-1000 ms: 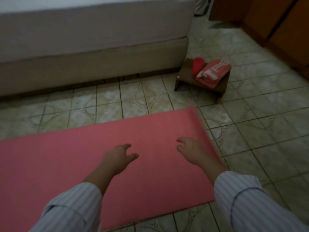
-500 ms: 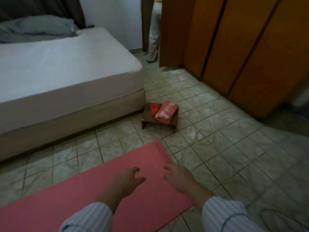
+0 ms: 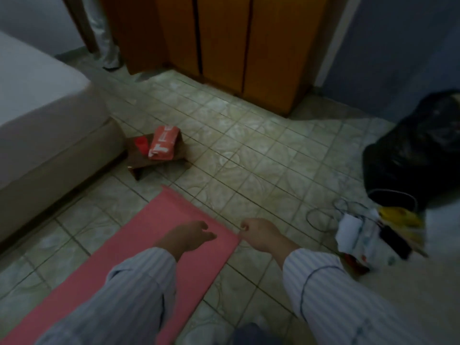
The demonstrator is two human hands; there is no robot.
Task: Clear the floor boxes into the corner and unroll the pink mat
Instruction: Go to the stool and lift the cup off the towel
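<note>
The pink mat (image 3: 154, 245) lies flat and unrolled on the tiled floor, running from the lower left up to its end edge near the middle. My left hand (image 3: 189, 235) hovers over the mat's end with loosely spread fingers and holds nothing. Just off the mat's right corner, my right hand (image 3: 261, 232) is curled into a loose fist. Whether it touches the corner I cannot tell. Both arms wear striped sleeves.
A bed (image 3: 49, 135) runs along the left. A low brown stool (image 3: 139, 163) beside it carries an orange packet (image 3: 163, 143). A wooden wardrobe (image 3: 224, 41) stands behind. At right sit a black bag (image 3: 418, 150), a pile of papers and small items (image 3: 368, 235) and a cable (image 3: 321, 215). A person's legs (image 3: 104, 33) show at the back.
The view has swung right and up, from the bed to the wardrobe and black bag. My hands have shifted to the mat's end, and the right hand's fingers have curled in.
</note>
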